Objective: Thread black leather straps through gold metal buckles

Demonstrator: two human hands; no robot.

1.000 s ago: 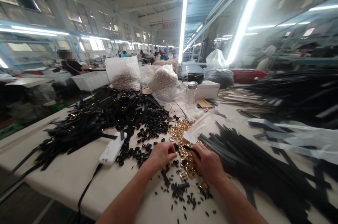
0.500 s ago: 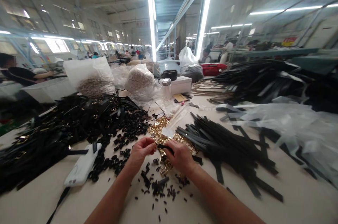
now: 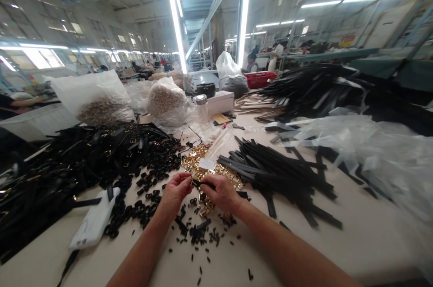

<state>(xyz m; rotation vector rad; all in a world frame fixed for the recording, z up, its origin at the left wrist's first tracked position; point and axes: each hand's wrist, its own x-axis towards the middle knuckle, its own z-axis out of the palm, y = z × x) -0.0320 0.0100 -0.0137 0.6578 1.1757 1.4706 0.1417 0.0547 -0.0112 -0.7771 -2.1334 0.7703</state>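
My left hand (image 3: 177,189) pinches a small gold buckle (image 3: 193,181) between thumb and fingertips. In my right hand (image 3: 221,192) is a black strap (image 3: 203,184), its end meeting the buckle; whether it passes through the buckle is too small to tell. Just beyond and beneath the hands spreads a heap of gold buckles (image 3: 193,156). Many small black loops (image 3: 162,158) lie to the left, and loose black straps (image 3: 280,170) are piled on the right. Short black bits (image 3: 199,233) are scattered on the tabletop nearer to me.
Buckled black straps (image 3: 91,152) form a big heap at left, beside a white phone-like device (image 3: 96,221) with a black cord. Farther back stand filled plastic bags (image 3: 167,102), a lidded jar (image 3: 202,111) and a white box (image 3: 219,103). Clear plastic sheeting (image 3: 368,143) covers the right side.
The whole scene has shifted left in the picture as my head turned right. Both hands stay together, still on the buckle and strap.
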